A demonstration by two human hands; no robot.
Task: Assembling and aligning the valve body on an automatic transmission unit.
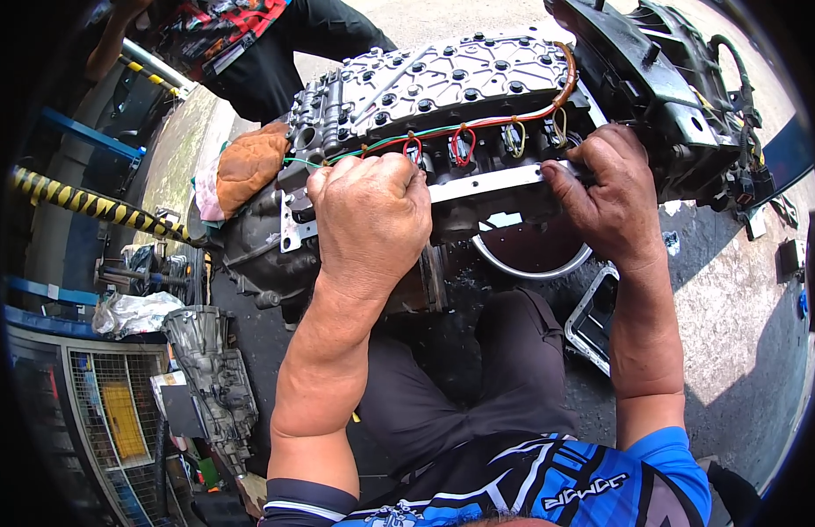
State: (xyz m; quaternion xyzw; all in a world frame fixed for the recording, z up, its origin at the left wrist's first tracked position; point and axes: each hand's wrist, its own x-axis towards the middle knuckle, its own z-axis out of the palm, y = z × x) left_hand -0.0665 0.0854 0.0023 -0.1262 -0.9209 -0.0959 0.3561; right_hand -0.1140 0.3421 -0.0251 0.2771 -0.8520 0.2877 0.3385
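The left hand (370,211) covers part of the pale metal strip (482,182), while the upper edge cuts off another person (256,70)

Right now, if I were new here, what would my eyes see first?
Probably the big silver block studded with bolts, top centre, with coloured wires along its near side. Next come the left hand and right hand at the pale metal strip just below. Over on the left, a yellow-and-black striped bar stands out.

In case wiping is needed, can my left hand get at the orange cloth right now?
Probably yes: your left hand is close to the orange cloth, with nothing tall seen between them, just a thin green wire, though the hand's grip is hidden.
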